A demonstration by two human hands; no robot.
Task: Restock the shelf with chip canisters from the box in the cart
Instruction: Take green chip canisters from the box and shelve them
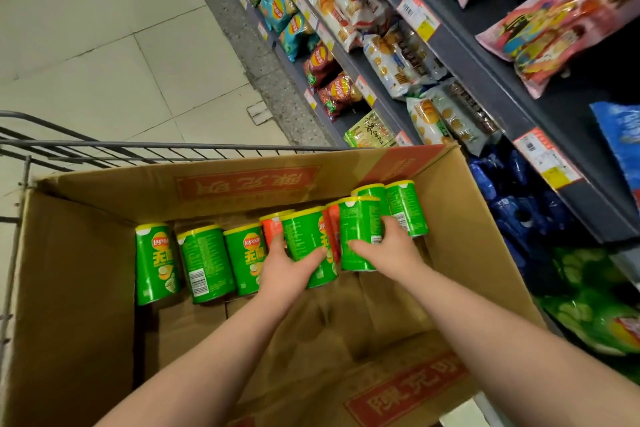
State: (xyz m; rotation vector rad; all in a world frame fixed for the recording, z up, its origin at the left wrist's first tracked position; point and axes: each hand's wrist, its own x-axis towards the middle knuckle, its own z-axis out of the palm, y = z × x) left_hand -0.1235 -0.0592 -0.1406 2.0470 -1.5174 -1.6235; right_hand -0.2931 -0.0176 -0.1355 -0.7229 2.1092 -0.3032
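Holds one green chip canister (308,243) in the left grip (287,265), thumb on one side and fingers curled round the other, low on the body. Holds a second green canister (358,229) in the right grip (388,246) the same way, clasped from the near side. Has both upright, yellow lids on top, probably so as to lift straight out past the neighbours. Takes one per grip, likely to halve the trips to the shelf. Cannot tell whether either is clear of the box floor.

Around them, against the far wall of the cardboard box (79,270): three green ones (204,263) in a row to the left, orange-red canisters (273,224) just behind the held pair, two more green (405,208) in the far right corner. Looks like the picking-up step. With the near floor of the box bare, seems well into the stock.

Has the box riding in a wire cart (138,151), parked just beside the shelf (485,90) on the right, presumably to keep the reach short. Shows only bagged snacks and price tags on those levels. No canister row in sight, so cannot say which level to fill.
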